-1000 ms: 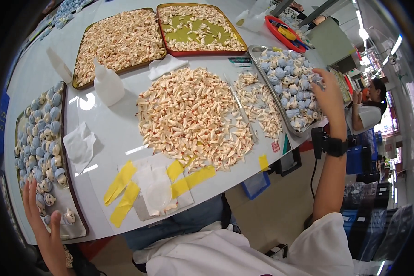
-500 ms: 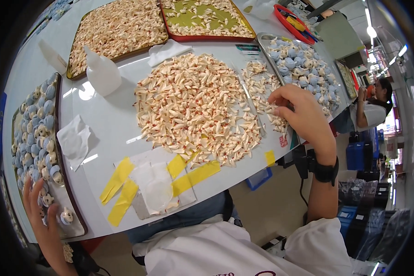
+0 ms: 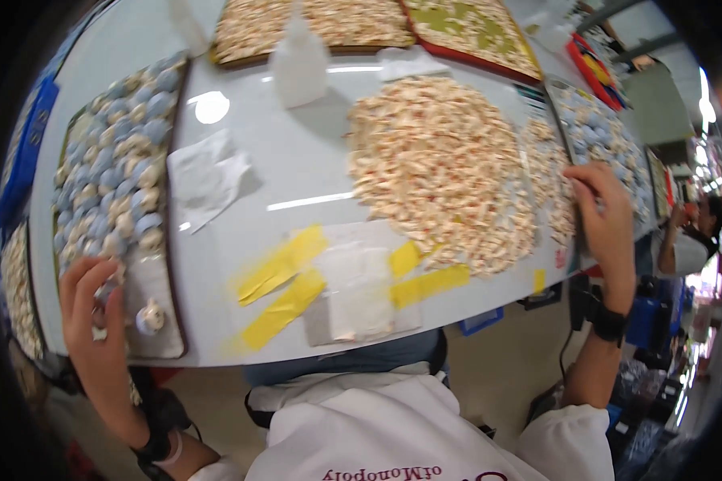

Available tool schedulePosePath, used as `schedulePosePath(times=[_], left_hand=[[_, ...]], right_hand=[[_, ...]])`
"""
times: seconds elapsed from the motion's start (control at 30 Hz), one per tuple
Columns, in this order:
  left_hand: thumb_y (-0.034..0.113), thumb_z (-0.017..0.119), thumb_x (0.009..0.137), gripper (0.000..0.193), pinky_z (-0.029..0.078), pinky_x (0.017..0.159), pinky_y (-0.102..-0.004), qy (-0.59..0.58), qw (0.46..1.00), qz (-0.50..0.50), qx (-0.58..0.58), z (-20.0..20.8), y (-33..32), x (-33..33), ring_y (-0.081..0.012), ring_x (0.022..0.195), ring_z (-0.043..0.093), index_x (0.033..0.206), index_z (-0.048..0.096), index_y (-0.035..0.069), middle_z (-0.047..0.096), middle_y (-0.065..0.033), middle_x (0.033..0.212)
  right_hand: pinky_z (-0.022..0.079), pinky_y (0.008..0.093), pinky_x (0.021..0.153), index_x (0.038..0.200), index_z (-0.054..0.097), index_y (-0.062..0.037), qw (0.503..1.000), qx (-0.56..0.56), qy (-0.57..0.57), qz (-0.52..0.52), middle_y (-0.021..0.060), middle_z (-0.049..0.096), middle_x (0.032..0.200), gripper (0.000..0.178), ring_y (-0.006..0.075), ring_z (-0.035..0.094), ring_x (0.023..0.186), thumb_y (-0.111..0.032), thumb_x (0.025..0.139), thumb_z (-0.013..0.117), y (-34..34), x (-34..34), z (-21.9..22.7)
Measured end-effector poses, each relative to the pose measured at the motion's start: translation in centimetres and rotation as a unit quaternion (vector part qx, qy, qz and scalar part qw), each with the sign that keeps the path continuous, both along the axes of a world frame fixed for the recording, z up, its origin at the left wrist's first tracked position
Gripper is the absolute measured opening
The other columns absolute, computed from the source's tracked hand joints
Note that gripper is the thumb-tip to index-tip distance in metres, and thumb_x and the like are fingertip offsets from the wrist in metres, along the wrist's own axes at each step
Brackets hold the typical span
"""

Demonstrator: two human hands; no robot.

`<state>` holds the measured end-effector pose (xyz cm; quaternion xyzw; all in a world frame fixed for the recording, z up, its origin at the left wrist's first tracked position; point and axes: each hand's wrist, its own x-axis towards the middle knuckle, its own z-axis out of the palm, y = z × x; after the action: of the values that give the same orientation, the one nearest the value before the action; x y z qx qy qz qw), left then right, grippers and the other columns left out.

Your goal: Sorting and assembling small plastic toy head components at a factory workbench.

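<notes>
Blue-and-cream figures (image 3: 116, 152) are gathered closely in the left tray (image 3: 154, 276); at its near end one single figure (image 3: 150, 318) is placed a little apart, just to the right of the left hand (image 3: 92, 333); the fingers of this hand are bent over the near end of the group, with the thumb apart from them, and whether a figure is gripped cannot be told; in the middle, a wide heap of small cream pieces (image 3: 441, 160) is left loose, so much material seems to remain; beside it a narrower band of similar pieces (image 3: 544, 172) is spread, and near its right edge the right hand (image 3: 608, 212) is held, with thumb and forefinger close together; whether a piece is pinched there cannot be told; further right, more figures are collected in a second tray (image 3: 560, 120); how many are finished cannot be judged, because of blur.

On the white tabletop (image 3: 289, 160) are placed, from left to right, a crumpled cloth (image 3: 208, 180), yellow tape strips (image 3: 281, 309), a white bottle (image 3: 299, 72) and a grey board (image 3: 321, 321); behind, two larger trays (image 3: 353, 49) of cream pieces are seen; at the right, a red basket (image 3: 583, 70), a co-worker (image 3: 682, 256) in a white top and bright lights are seen.
</notes>
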<state>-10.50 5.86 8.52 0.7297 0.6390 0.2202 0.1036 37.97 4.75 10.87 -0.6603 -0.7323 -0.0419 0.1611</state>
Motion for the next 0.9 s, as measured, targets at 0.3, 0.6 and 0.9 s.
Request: schedulePosePath(times=[0.3, 0.6, 0.9], left_hand=[[-0.003, 0.059, 0.074, 0.025, 0.041, 0.079, -0.0314, 0.011, 1.000, 0.023, 0.010, 0.4, -0.4, 0.5, -0.0257, 0.090, 0.052, 0.098, 0.052, 0.002, 0.053, -0.0094, 0.102], [0.004, 0.059, 0.078, 0.024, 0.041, 0.081, -0.0319, -0.258, 0.956, -0.038, 0.132, 0.3, -2.7, 1.0, -0.0228, 0.088, 0.052, 0.101, 0.052, 0.003, 0.044, -0.0149, 0.111], [0.020, 0.057, 0.085, 0.047, 0.043, 0.053, -0.0180, -0.619, 0.780, -0.049, -0.077, -1.3, -5.2, 8.0, -0.0149, 0.069, 0.051, 0.123, 0.037, 0.000, 0.043, -0.0189, 0.120]], right_hand=[[0.044, 0.0237, 0.071, 0.090, 0.056, 0.0024, 0.970, -0.042, 0.224, -0.086, 0.0045, 0.057, 0.082, 0.008, 0.0125, 0.055, 0.075, 0.002, 0.084, 0.051, -1.3, -0.6, -0.2], [0.042, 0.0206, 0.077, 0.087, 0.056, 0.0033, 0.969, 0.027, 0.235, -0.070, 0.0065, 0.056, 0.092, 0.007, 0.0114, 0.054, 0.084, 0.006, 0.081, 0.055, -2.9, -3.6, 1.9], [0.046, 0.0254, 0.066, 0.083, 0.055, 0.0049, 0.922, -0.070, 0.363, 0.113, 0.0130, 0.055, 0.083, 0.016, 0.0177, 0.056, 0.076, 0.015, 0.070, 0.057, -2.1, -14.5, 1.1]])
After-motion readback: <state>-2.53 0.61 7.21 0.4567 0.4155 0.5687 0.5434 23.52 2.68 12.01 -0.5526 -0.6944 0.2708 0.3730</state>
